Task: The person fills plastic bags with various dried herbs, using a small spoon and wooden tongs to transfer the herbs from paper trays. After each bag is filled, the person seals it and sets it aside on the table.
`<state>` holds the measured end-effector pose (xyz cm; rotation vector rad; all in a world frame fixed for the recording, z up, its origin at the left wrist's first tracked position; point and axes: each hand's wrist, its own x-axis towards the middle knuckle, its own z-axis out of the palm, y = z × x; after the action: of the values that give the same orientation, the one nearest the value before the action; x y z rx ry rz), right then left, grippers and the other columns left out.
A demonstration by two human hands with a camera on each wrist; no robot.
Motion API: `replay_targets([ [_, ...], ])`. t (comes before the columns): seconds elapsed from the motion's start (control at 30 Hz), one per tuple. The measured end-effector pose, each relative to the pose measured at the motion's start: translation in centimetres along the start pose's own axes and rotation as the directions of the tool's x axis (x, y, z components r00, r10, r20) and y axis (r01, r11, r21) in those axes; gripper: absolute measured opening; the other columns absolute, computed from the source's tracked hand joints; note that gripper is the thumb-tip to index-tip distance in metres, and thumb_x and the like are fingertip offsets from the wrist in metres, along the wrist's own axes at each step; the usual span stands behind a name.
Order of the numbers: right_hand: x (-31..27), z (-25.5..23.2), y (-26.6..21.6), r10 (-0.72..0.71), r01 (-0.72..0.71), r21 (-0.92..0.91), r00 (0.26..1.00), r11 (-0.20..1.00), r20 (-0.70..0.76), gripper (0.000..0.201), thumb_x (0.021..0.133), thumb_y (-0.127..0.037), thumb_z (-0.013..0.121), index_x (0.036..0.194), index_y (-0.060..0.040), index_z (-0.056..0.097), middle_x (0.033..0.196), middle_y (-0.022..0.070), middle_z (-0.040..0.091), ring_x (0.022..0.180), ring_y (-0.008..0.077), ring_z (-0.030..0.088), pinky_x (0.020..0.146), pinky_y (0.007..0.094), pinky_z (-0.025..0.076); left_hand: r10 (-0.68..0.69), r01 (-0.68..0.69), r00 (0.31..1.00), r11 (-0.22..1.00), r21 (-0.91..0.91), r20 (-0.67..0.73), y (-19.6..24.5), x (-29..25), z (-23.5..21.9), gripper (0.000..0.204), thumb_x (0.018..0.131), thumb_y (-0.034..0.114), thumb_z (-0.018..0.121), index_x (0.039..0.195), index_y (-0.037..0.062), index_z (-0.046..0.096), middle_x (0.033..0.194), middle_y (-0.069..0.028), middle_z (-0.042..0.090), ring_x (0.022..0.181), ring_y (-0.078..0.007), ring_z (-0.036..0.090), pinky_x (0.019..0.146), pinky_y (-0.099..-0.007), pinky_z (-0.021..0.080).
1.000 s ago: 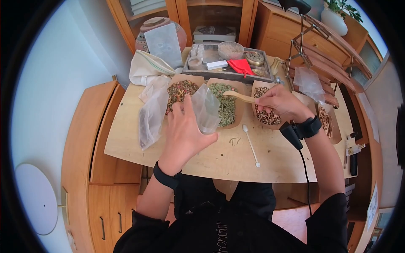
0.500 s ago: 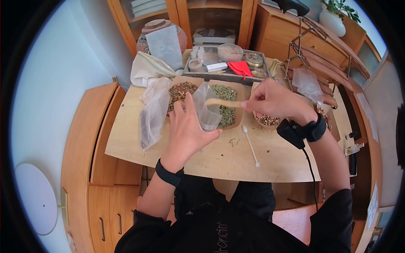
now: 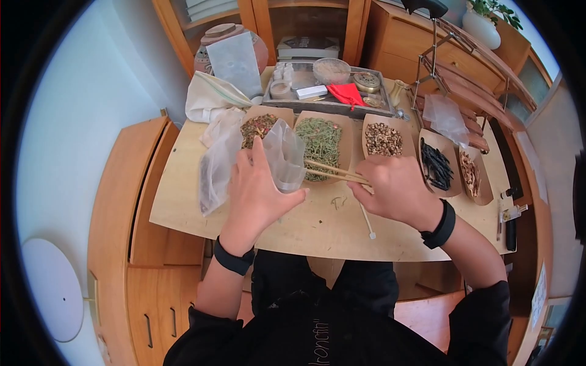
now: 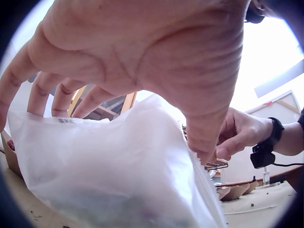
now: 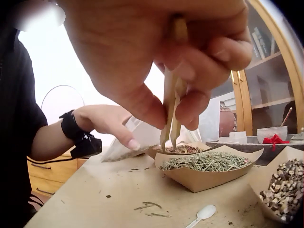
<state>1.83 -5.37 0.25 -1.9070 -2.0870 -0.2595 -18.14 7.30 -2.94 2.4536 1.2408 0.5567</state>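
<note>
My left hand (image 3: 253, 186) holds a translucent plastic bag (image 3: 284, 155), fingers spread along one side of its mouth and thumb on the other. Some greenish content shows dimly low in the bag (image 4: 118, 190) in the left wrist view. With my right hand (image 3: 397, 189) I pinch pale wooden tweezers (image 5: 172, 109), tips slightly apart and pointing toward the bag. In the head view they overlap the near part of a paper tray (image 3: 347, 140) of dried green herb (image 3: 320, 137). A tray of mixed reddish-brown herbs (image 3: 256, 125) sits behind the bag.
Trays of brown chopped pieces (image 3: 383, 139), black strips (image 3: 435, 166) and pale slices (image 3: 470, 171) stand to the right. A white plastic spoon (image 5: 205, 213) lies in front. Another translucent bag (image 3: 217, 177) is at left. A grey wooden tray (image 3: 329, 108) is behind.
My right hand came left and then down toward me, from above the brown pieces, uncovering the right trays. The tweezers swung to the bag and now show two separate arms. My left hand barely shifted.
</note>
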Motion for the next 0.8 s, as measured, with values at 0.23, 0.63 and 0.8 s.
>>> replay_targets([
  [0.23,-0.2,1.7,1.5,0.033,-0.031,-0.053,0.998,0.998,0.046,0.022,0.075,-0.023,0.07,0.068,-0.0036,0.06,0.066,0.0113,0.061,0.059,0.0307,0.062,0.052,0.0403,0.049,0.027,-0.027,0.999,1.0,0.002,-0.024,-0.1,0.0,0.0,0.108,0.059,0.035,0.084,0.14,-0.0067,0.026,0.12,-0.0244,0.044,0.111,-0.0407,0.047,0.095,-0.043,0.041],
  [0.63,0.5,3.0,0.2,-0.034,0.033,-0.026,0.999,0.999,-0.013,0.02,0.074,-0.021,0.069,0.067,-0.0035,0.06,0.067,0.0112,0.061,0.06,0.03,0.063,0.052,0.0395,0.049,0.036,-0.035,0.999,0.999,0.019,-0.031,-0.1,0.0,0.3,0.11,0.058,0.036,0.084,0.14,-0.0074,0.026,0.12,-0.024,0.044,0.111,-0.0389,0.048,0.094,-0.041,0.041],
  [0.8,0.4,3.1,1.9,0.056,-0.058,-0.148,0.998,0.987,-0.02,0.015,0.071,-0.016,0.063,0.062,-0.0048,0.063,0.061,0.0116,0.06,0.053,0.0283,0.063,0.049,0.0382,0.049,0.007,-0.007,1.0,1.0,0.006,-0.009,-0.1,-0.1,-0.2,0.11,0.058,0.037,0.084,0.141,-0.0071,0.026,0.121,-0.0243,0.043,0.112,-0.0393,0.047,0.094,-0.0415,0.041],
])
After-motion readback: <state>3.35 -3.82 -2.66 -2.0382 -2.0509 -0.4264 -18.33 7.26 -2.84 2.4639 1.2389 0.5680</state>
